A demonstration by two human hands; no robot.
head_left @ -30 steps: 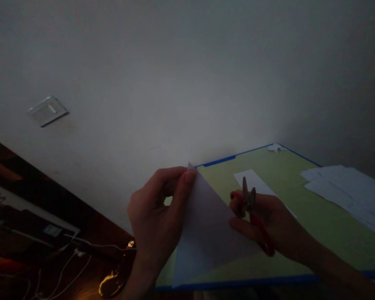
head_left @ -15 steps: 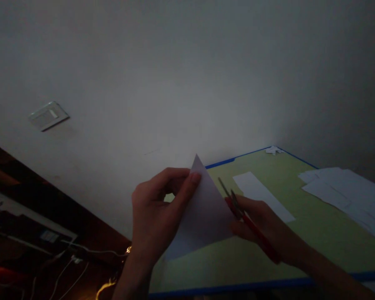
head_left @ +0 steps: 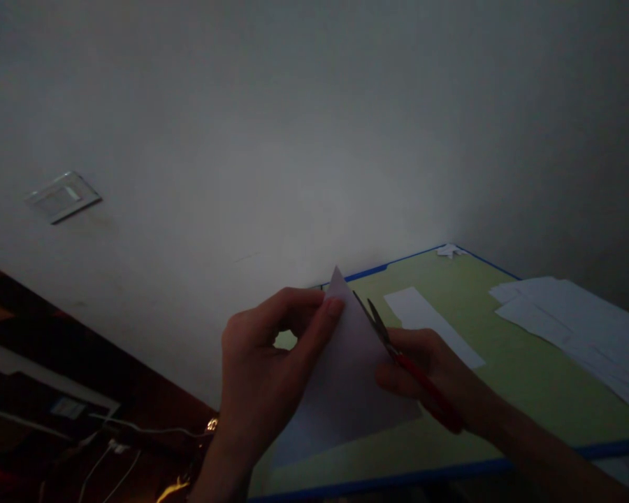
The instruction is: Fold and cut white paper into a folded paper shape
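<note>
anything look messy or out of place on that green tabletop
Nothing looks spilled. The loose white papers on the right are stacked unevenly, edges fanned, and small paper scraps lie heaped at the far corner of the tabletop, so both look untidy.

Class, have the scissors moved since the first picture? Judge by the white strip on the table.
Yes, the scissors have moved left. In view, their tips overlapped the white strip then; now they sit left of it.

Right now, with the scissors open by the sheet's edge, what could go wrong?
The red-handled scissors, blades parted, sit close to the thumb of the left hand; a slip might nick it. That hand pinches the white paper sheet near its top corner, so its lower part could flex mid-cut.
</note>
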